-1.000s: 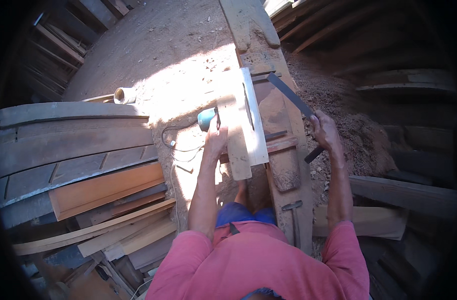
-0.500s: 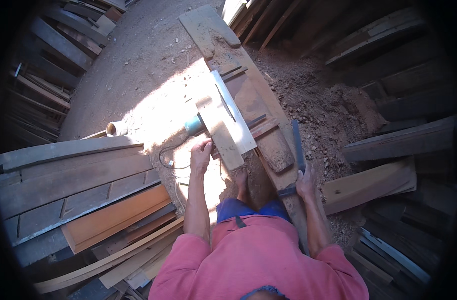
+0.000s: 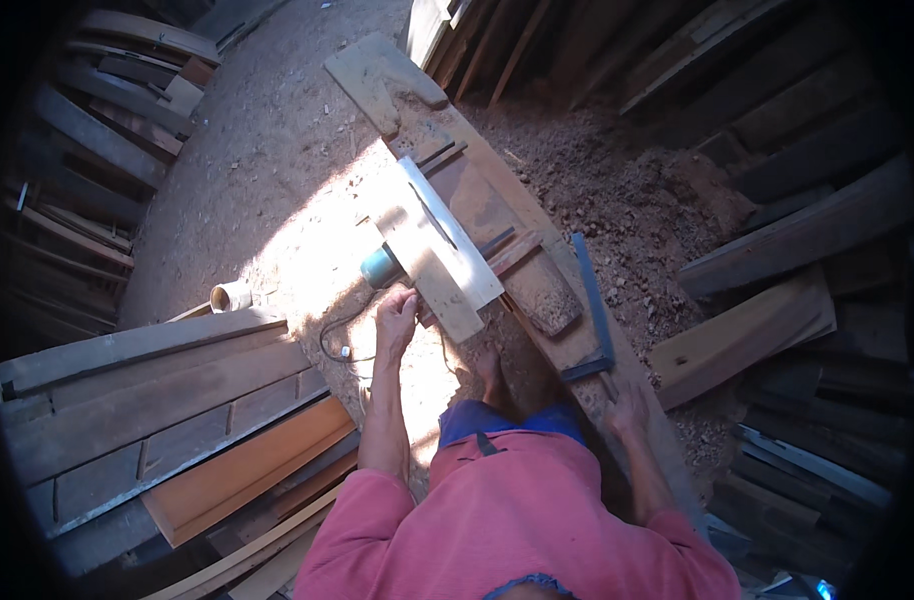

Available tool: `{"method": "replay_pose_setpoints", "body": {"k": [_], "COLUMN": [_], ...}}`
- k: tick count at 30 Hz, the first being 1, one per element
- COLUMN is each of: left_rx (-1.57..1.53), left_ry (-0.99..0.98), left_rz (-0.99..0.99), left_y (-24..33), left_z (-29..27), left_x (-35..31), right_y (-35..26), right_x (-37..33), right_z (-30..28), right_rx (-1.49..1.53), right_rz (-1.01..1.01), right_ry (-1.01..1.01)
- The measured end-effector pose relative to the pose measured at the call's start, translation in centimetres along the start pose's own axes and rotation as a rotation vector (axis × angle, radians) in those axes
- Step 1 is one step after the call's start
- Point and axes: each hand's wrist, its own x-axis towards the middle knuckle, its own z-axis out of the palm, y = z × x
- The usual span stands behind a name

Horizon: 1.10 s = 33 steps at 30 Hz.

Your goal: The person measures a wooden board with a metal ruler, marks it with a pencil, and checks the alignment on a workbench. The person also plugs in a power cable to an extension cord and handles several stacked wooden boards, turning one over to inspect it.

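My left hand (image 3: pixel 397 306) is closed, fingers curled together, beside the near end of a makeshift saw table. What it may hold is hidden. The saw table has a pale slotted top (image 3: pixel 445 232) and a wooden side board (image 3: pixel 432 290); a green motor housing (image 3: pixel 381 267) sticks out on the left. A dark metal try square (image 3: pixel 595 310) lies on the long wooden bench plank (image 3: pixel 632 375), its short leg toward me. Just below its corner is my right hand (image 3: pixel 629 406), resting on the plank with fingers stretched out and apart.
A rough wood block (image 3: pixel 547 300) lies on the bench beside the saw table. Stacked boards (image 3: pixel 157 365) fill the left; more planks (image 3: pixel 747 345) lean at right. Wood shavings (image 3: pixel 637 205) heap beyond the bench. A dark cord (image 3: pixel 327 335) runs on the sunlit floor.
My right hand has let go of the try square and drawn back toward me; the square now lies on the plank. My left hand stays closed by the saw table. The view has shifted slightly.
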Motion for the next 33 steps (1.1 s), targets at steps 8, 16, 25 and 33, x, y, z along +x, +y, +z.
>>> {"method": "replay_pose_setpoints", "body": {"k": [8, 16, 25, 33], "left_rx": [-0.033, -0.031, -0.047, -0.004], "left_ry": [0.008, -0.006, -0.003, 0.035], "left_rz": [0.039, 0.067, 0.064, -0.008], "left_y": [-1.7, -0.2, 0.0, -0.5], "left_z": [0.0, 0.4, 0.1, 0.3], "left_x": [0.6, 0.0, 0.1, 0.0], "right_y": [2.3, -2.6, -27.3, -31.9], "right_x": [-5.2, -6.8, 8.7, 13.0], "right_z": [-1.2, -8.2, -10.5, -8.5], "right_rx": [-0.023, 0.130, 1.329, 1.298], "right_rz": [0.151, -0.165, -0.225, -0.208], "right_ry": [-0.021, -0.224, -0.181, -0.242]}}
